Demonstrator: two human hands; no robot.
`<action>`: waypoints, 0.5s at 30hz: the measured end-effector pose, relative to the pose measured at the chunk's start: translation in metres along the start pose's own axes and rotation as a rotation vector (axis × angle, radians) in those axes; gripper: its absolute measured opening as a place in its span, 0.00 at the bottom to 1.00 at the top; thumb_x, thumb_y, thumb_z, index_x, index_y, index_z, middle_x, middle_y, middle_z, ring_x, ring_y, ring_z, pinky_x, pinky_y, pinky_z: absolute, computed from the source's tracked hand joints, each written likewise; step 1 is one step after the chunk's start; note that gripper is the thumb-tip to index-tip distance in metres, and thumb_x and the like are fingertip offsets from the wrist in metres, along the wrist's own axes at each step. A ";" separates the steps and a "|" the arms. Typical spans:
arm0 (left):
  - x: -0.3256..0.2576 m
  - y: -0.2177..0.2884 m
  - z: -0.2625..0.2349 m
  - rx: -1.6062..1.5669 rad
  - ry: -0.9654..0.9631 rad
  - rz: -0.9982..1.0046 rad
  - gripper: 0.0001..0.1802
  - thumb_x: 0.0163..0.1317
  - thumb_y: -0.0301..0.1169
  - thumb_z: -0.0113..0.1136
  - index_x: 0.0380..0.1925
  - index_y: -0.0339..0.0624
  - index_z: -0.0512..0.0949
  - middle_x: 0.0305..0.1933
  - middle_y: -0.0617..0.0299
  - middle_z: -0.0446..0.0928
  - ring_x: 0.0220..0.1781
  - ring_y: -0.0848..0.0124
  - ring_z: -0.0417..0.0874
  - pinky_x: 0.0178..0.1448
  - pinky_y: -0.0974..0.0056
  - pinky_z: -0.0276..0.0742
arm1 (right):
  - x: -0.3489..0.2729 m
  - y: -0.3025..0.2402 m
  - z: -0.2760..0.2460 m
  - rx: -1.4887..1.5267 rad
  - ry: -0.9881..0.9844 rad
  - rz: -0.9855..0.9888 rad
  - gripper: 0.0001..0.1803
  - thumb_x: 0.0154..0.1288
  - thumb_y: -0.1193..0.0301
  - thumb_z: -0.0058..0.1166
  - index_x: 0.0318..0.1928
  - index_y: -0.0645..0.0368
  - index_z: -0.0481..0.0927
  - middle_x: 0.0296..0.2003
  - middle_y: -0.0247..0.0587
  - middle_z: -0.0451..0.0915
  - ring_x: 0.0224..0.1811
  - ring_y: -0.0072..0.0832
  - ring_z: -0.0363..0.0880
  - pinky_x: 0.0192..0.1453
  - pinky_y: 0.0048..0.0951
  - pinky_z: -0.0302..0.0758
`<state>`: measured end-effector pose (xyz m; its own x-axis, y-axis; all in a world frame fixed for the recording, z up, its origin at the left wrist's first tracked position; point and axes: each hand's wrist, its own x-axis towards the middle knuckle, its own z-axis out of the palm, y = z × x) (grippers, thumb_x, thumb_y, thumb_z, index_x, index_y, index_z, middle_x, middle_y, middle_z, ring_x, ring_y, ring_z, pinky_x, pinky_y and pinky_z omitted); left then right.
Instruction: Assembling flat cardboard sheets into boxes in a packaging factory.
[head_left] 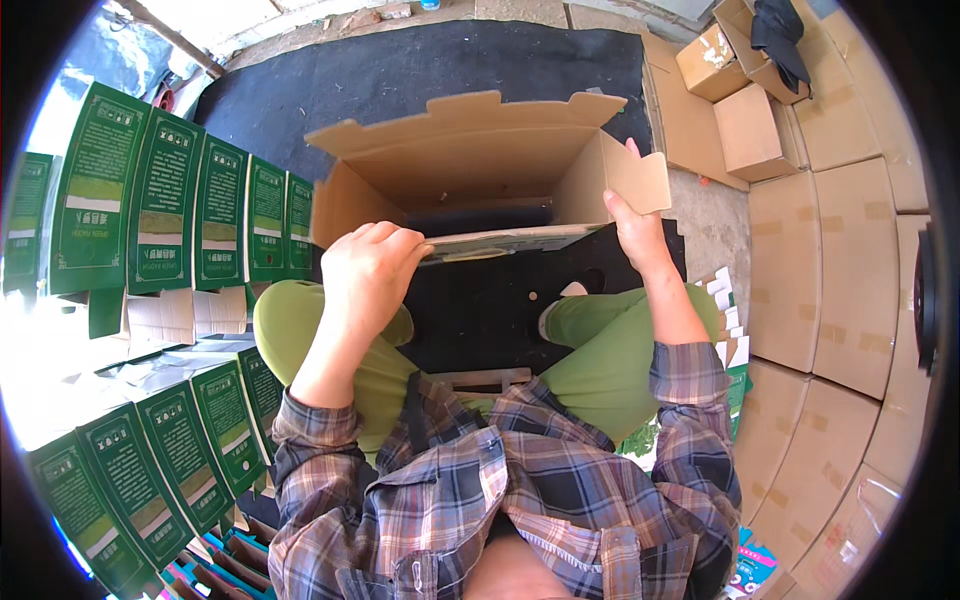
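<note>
Left hand (370,268) curled over carton (460,160), right hand (638,225) clasping flap (645,182)

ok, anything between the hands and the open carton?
Nothing visible: both are on the open carton. The left hand grips its near edge, the right hand its right-side flap.

The left hand (370,265), knuckles up, curls over the near rim of the carton (470,160), at its left end. The right hand (638,225) clasps the carton's right side, thumb in front, fingertips behind. Left forearm (338,345) and right forearm (675,300) reach forward toward it.
</note>
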<state>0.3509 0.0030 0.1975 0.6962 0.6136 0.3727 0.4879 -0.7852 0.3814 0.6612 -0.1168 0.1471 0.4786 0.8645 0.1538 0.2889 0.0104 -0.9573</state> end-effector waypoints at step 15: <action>0.015 -0.049 0.046 -0.096 0.246 -0.324 0.49 0.46 0.26 0.72 0.69 0.48 0.57 0.67 0.49 0.58 0.66 0.54 0.64 0.62 0.57 0.71 | -0.008 0.027 -0.016 0.110 0.030 0.223 0.35 0.63 0.79 0.47 0.70 0.59 0.55 0.65 0.41 0.63 0.66 0.28 0.61 0.70 0.30 0.56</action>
<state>0.3615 0.0467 0.1454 0.3626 0.8382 0.4073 0.6015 -0.5443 0.5847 0.6782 -0.1312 0.1237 0.5449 0.8364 -0.0591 0.0820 -0.1233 -0.9890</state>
